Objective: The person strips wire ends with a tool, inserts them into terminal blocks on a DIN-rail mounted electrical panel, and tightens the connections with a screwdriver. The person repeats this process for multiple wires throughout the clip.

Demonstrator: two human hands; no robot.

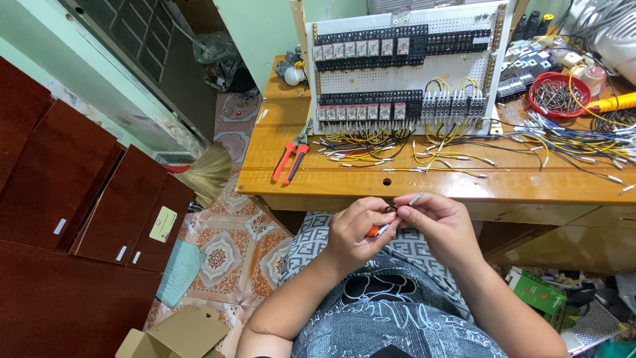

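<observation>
Wire sits pinched between our left hand and right hand, low centre; we judge fitting its end needs steady fingers.

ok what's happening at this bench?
A seated person holds both hands together over their lap. The left hand grips an orange-handled tool; the right hand pinches a short ferrule-tipped wire. On the wooden table stand a white relay panel with loose wires, red pliers and a red bowl.
</observation>
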